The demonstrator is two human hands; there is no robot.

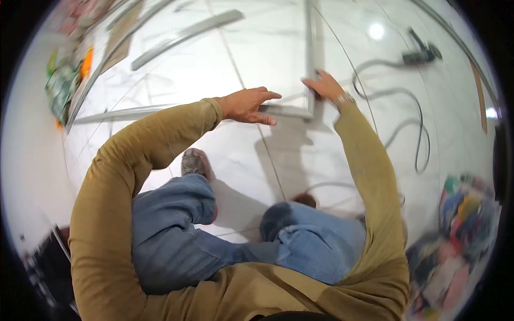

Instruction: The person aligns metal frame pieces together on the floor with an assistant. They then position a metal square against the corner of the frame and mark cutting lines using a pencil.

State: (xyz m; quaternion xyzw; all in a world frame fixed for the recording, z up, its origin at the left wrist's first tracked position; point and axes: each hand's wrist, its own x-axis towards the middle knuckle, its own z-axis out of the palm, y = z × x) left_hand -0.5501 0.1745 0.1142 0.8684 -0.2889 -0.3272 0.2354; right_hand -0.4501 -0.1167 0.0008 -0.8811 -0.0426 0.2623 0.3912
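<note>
A grey metal frame point(309, 48) lies on the floor, its near corner between my hands. My left hand point(247, 106) is open, fingers spread, beside the left end of the short bar point(289, 111) at that corner. I cannot tell whether its fingertips touch the bar. On the right side of the corner, my right hand point(325, 86) closes on the upright bar, with a digit lying across the top. Some of its fingers are hidden and slightly blurred. A thin metal strip point(128, 113) stretches left from beneath my left forearm.
A loose metal profile point(187, 40) lies at the upper left. A black corded power tool point(420, 55) rests at the right, its cable point(412, 99) looping over the white tiles. Bagged items point(64, 88) sit far left; a heap of colourful cloth-like items point(455, 235) lies lower right.
</note>
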